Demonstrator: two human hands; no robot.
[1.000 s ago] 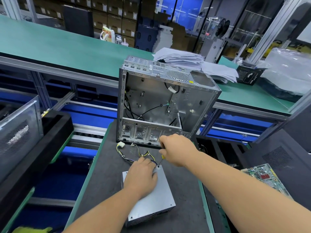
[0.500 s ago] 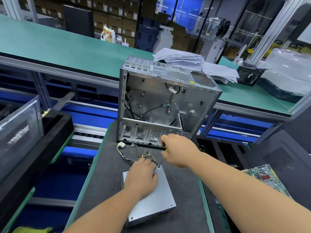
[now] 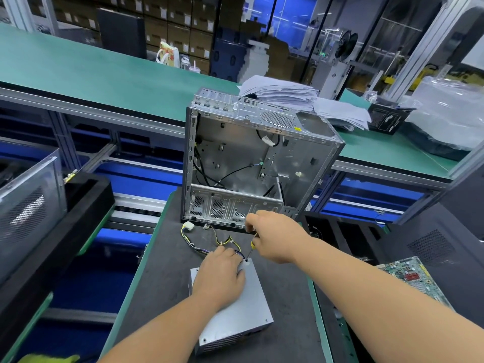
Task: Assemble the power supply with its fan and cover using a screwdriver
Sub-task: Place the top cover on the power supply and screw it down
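Nearest to us the power supply (image 3: 235, 315), a grey metal box with a vented near end, lies flat on the dark mat (image 3: 162, 279) of the workbench. Our left hand (image 3: 220, 276) rests palm-down on its top cover, fingers spread and only lightly bent, pressing the box to the mat. Just beyond its fingertips, at the far right corner of the box, the tip of the screwdriver (image 3: 250, 248) stands on the cover, its thin shaft tilted slightly. Our right hand (image 3: 275, 237) is curled round the handle, of which only a bit of yellow and black shows under the fingers. A bundle of yellow, black and purple wires (image 3: 209, 241) runs from the far end of the box across the mat to a white connector (image 3: 189, 227). Behind that stands an open, bare computer case (image 3: 251, 163), upright on the mat with its side panel off. To the right, lower down, lies a green circuit board (image 3: 408, 276). Farther back runs a long green bench (image 3: 91, 74) bearing a stack of papers (image 3: 282, 93).
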